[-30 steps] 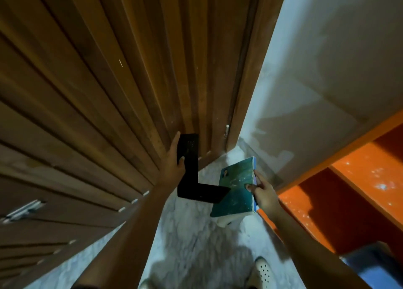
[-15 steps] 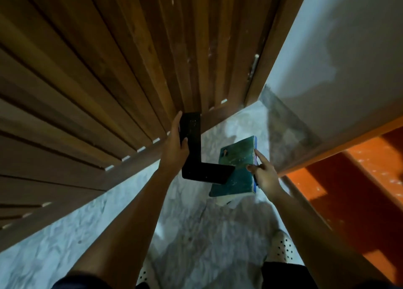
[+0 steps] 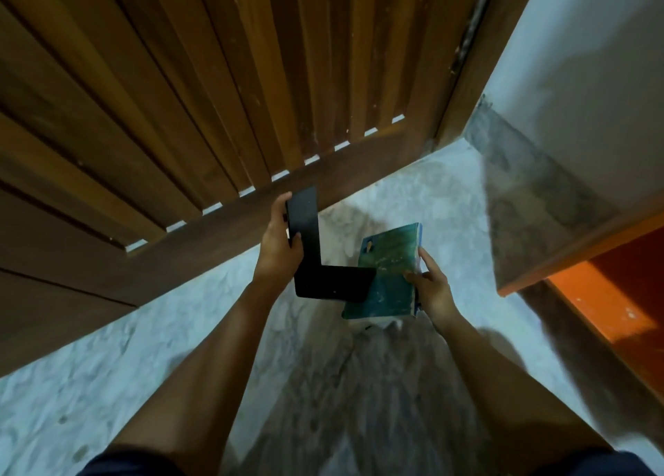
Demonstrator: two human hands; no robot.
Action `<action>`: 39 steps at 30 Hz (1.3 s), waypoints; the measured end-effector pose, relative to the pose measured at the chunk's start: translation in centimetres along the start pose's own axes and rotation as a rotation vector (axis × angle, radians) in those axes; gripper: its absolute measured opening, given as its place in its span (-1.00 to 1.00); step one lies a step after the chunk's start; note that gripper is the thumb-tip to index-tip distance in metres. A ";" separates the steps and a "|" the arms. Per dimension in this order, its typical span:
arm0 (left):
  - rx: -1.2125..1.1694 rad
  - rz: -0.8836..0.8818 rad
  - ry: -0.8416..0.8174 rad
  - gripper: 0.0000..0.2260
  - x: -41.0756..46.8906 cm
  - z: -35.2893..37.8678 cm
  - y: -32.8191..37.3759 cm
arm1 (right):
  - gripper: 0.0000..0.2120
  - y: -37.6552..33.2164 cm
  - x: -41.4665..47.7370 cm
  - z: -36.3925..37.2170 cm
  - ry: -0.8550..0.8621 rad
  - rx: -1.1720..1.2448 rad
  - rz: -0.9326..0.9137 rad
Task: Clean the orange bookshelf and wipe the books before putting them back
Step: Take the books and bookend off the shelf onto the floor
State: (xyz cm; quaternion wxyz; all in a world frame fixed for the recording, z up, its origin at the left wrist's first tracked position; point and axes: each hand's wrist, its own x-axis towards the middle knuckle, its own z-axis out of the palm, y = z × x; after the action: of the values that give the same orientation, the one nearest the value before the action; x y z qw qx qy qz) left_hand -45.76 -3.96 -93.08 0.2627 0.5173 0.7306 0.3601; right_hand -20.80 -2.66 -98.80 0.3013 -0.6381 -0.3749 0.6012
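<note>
My left hand (image 3: 278, 247) grips the black L-shaped bookend (image 3: 312, 278) by its upright leg; my right hand (image 3: 431, 290) pinches the teal book (image 3: 388, 263) at its right edge, long axis running 12 to 6; the orange bookshelf (image 3: 603, 296) lies at 3 o'clock, nearer my right hand.

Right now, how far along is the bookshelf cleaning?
Done: the green book and black bookend are off the orange bookshelf. In hand: the left hand grips the bookend, the right hand holds the book. Left: the shelf shows pale specks, no cloth is visible, and the book is not back.
</note>
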 end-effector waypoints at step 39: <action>0.213 0.047 0.029 -0.69 -3.4 2.3 -9.4 | -0.26 8.7 2.6 -0.6 -0.062 -0.872 -0.007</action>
State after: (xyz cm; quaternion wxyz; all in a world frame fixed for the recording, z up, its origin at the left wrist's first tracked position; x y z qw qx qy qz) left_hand -48.24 -8.56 -101.89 0.1870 0.5541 0.7560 0.2942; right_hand -19.17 -5.10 -107.44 -0.0058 -0.6860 -0.6048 0.4045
